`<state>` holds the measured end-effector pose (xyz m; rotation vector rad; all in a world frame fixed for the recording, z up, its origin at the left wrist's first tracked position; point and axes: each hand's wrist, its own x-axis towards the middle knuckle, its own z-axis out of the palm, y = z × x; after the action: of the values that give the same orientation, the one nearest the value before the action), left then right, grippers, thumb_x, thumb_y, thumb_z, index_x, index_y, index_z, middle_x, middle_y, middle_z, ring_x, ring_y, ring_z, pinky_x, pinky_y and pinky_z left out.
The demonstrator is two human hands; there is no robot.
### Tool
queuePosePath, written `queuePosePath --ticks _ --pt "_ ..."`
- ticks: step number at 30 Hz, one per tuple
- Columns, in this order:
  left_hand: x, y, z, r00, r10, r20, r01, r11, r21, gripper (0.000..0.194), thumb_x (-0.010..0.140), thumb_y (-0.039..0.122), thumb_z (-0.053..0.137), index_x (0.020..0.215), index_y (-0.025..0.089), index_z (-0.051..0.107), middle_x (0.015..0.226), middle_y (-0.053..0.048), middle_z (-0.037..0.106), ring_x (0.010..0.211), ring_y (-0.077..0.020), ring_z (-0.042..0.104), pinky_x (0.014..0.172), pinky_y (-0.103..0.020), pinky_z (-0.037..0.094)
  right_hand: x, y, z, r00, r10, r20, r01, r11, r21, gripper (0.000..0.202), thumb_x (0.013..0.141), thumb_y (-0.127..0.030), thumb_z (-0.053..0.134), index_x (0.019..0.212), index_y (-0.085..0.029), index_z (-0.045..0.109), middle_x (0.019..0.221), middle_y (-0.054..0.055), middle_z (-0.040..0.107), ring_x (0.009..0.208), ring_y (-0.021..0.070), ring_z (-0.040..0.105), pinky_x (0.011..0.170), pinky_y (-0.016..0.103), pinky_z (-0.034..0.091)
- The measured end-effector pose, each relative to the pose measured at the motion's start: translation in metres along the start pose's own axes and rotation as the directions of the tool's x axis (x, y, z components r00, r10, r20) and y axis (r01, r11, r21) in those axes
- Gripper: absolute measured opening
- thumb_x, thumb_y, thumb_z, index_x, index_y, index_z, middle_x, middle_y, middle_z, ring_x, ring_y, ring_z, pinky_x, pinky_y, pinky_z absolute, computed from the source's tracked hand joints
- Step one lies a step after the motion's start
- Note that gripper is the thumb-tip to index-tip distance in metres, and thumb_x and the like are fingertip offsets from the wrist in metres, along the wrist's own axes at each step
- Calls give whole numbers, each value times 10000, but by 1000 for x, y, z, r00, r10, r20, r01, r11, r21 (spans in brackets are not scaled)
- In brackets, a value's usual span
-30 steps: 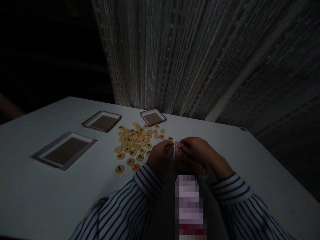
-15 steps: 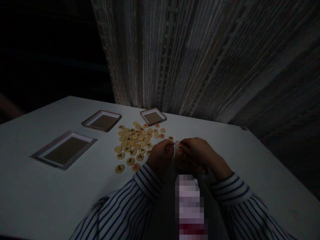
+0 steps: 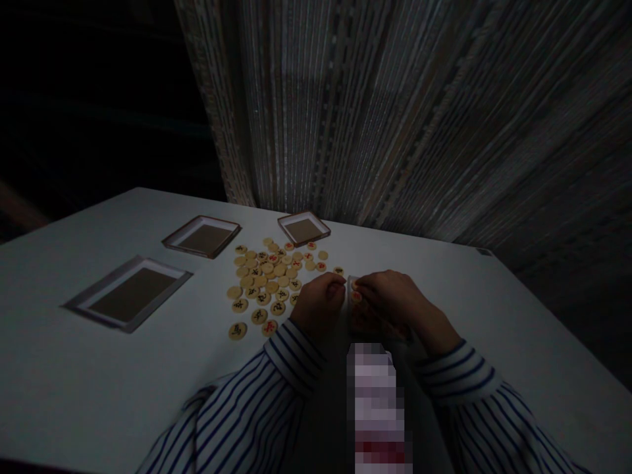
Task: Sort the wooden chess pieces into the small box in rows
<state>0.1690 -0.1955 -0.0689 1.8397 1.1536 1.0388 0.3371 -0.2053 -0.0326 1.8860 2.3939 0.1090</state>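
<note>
My right hand (image 3: pixel 399 299) reaches into a small box (image 3: pixel 349 287), its fingertips pinching a round Chinese chess piece (image 3: pixel 354 284) at the far left corner. Just below lies a piece with a red character (image 3: pixel 356 297); more pieces in the box are dim and partly covered by the hand. Beside the box's left edge, my left hand (image 3: pixel 318 301) is closed, thumb and fingers drawn together. Whatever it holds, if anything, is hidden. Left of it, many loose wooden Chinese chess pieces (image 3: pixel 267 268) lie spread and partly heaped, some showing black or red characters, others blank sides.
A white table (image 3: pixel 123 388) carries three shallow trays: a grey-rimmed one (image 3: pixel 126 320) at left, a brown-edged one (image 3: pixel 170 245) behind it, and a smaller one (image 3: pixel 316 239) at the back. A striped curtain (image 3: pixel 336 118) hangs along the far edge. The light is dim.
The view has shifted very slightly, moving the table items a little up and right. Both hands keep nearly the same pose at the box, and the loose pieces lie as before.
</note>
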Motion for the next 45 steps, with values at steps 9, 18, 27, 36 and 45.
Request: queuePosePath --ticks 9,18,27,36,45 --pt "0 2 -1 1000 -27 2 27 1000 4 118 731 175 519 788 174 623 631 10 618 588 -125 559 565 -225 417 -2 -3 -4 999 -37 -29 37 999 -20 259 857 -270 430 931 -250 678 870 66 706 779 224 643 590 291 384" --pt "1 1 -1 999 -35 26 35 999 9 120 738 167 516 806 167 615 683 -2 655 625 -129 607 600 -231 469 -1 -3 -6 999 -37 17 37 999 -17 292 865 -256 403 996 -244 664 952 69 697 856 233 639 643 297 407" --pt "1 -1 1 1000 7 4 -7 1000 5 124 736 170 506 798 175 613 663 8 658 607 -121 609 584 -230 481 1 -2 -4 999 -23 21 24 999 -28 275 860 -270 413 969 -252 665 910 67 698 814 224 636 608 286 385" --pt "0 1 -1 1000 0 -7 0 999 39 122 732 176 516 789 177 624 645 12 648 595 -120 599 572 -222 467 0 -1 -2 999 -53 -6 53 998 -21 264 857 -253 413 933 -252 667 893 57 698 800 213 634 587 278 358" --pt "1 -1 -1 1000 -16 15 15 998 57 126 740 169 516 803 173 625 669 4 653 617 -125 599 583 -224 455 0 0 -2 997 -77 -1 77 996 -38 258 861 -258 415 921 -242 665 864 64 699 776 204 633 578 269 354"
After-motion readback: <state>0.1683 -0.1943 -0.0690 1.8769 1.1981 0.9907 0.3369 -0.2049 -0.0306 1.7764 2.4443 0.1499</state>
